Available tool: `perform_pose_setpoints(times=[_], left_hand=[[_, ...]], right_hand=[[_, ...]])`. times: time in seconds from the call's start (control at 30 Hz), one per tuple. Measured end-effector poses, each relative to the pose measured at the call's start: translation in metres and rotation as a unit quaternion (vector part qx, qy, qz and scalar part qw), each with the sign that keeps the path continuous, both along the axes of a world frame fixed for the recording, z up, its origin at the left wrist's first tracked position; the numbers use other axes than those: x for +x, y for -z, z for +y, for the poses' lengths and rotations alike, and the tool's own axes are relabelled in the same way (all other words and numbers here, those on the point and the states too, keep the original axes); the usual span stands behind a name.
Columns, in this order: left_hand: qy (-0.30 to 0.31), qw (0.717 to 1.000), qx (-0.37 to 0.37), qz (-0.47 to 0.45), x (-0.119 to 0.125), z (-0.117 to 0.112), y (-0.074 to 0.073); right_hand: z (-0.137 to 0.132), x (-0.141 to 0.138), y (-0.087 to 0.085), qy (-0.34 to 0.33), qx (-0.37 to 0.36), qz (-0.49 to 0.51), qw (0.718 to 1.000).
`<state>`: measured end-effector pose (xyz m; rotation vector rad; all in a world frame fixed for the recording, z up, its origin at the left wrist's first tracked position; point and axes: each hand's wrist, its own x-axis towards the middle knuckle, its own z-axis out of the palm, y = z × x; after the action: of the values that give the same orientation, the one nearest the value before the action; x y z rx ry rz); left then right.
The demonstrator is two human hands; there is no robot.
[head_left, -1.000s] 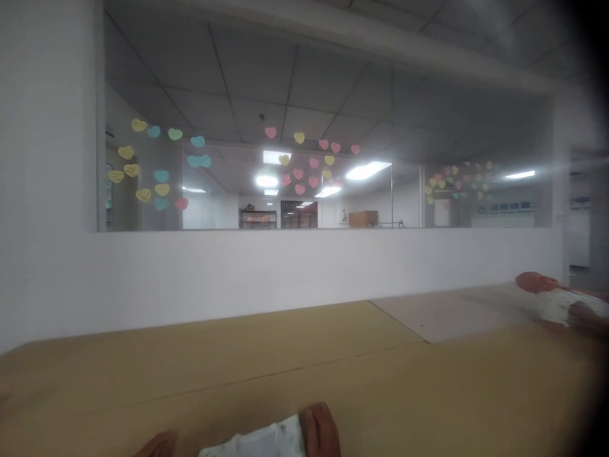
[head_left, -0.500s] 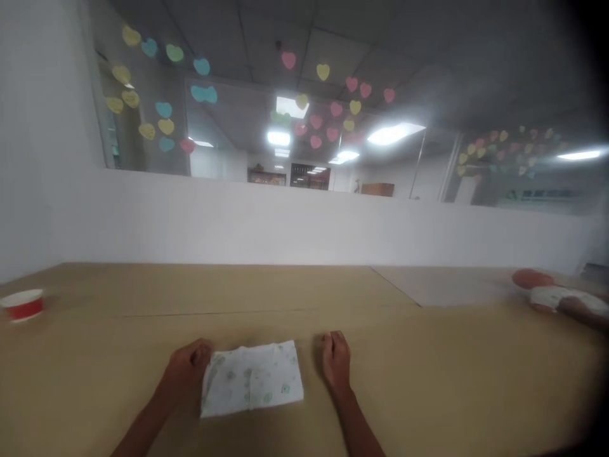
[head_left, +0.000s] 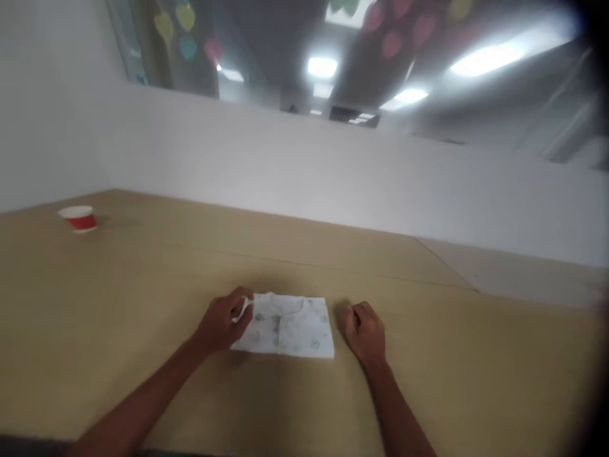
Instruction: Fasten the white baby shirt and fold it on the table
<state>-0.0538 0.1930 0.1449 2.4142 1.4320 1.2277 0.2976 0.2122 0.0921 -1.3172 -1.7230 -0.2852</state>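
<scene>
Pinching what looks like a thin white tie, the left hand closes narrowly at the left edge of a folded white baby garment printed with small green motifs. The right hand, curled shut on nothing, lies just beside the garment's right edge. The left fingers cover that corner (where the tie starts is hard to make out). Well beyond the left hand, a red-banded paper cup stands on the tan tabletop, before a white wall.

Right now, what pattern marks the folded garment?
The folded garment: small green prints on white, head view.
</scene>
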Motion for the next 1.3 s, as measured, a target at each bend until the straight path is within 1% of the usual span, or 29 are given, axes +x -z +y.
perform_pose_setpoints(times=[0.07, 0.13, 0.2, 0.27, 0.4, 0.57, 0.67, 0.77, 0.83, 0.93, 1.0, 1.13, 1.3], left_hand=[[0.024, 1.0, 0.002, 0.0, 0.002, -0.004, -0.004], [0.045, 0.999, 0.007, 0.004, 0.004, -0.006, -0.006], [0.051, 0.999, 0.013, 0.001, 0.004, -0.007, -0.005], [0.041, 0.999, 0.015, 0.007, 0.003, -0.005, -0.003], [0.024, 0.999, 0.015, 0.047, 0.0, 0.0, 0.0], [0.034, 0.997, -0.015, 0.072, 0.007, -0.005, -0.01], [0.032, 0.996, -0.004, 0.078, 0.009, -0.006, -0.016], [0.038, 0.996, -0.001, 0.085, 0.009, -0.001, -0.019], [0.047, 0.995, -0.005, 0.089, 0.008, 0.002, -0.018], [0.075, 0.992, -0.005, 0.101, 0.005, 0.006, -0.015], [0.089, 0.989, -0.021, 0.114, 0.003, 0.009, -0.012], [0.087, 0.986, -0.081, 0.114, -0.001, 0.011, -0.009], [0.09, 0.985, -0.107, 0.099, 0.0, 0.011, -0.008]], right_hand=[[-0.004, -0.001, -0.001, -0.018, 0.005, -0.044, 0.999], [-0.007, -0.001, -0.003, -0.024, 0.012, -0.052, 0.998], [-0.008, -0.002, -0.006, -0.023, 0.01, -0.036, 0.999], [-0.008, -0.003, -0.009, -0.021, 0.003, -0.018, 1.0], [-0.003, -0.004, -0.012, -0.017, -0.011, 0.014, 1.0], [-0.001, -0.005, -0.012, 0.0, -0.008, 0.066, 0.998], [0.002, -0.005, -0.013, -0.01, -0.034, 0.095, 0.995], [0.005, -0.004, -0.015, -0.01, -0.052, 0.114, 0.992], [0.006, -0.003, -0.015, -0.003, -0.054, 0.12, 0.991], [0.007, 0.001, -0.015, 0.007, -0.056, 0.127, 0.99], [0.008, 0.004, -0.013, 0.011, -0.06, 0.133, 0.989], [0.008, 0.006, -0.012, 0.015, -0.081, 0.146, 0.986], [0.006, 0.007, -0.012, 0.018, -0.088, 0.144, 0.985]])
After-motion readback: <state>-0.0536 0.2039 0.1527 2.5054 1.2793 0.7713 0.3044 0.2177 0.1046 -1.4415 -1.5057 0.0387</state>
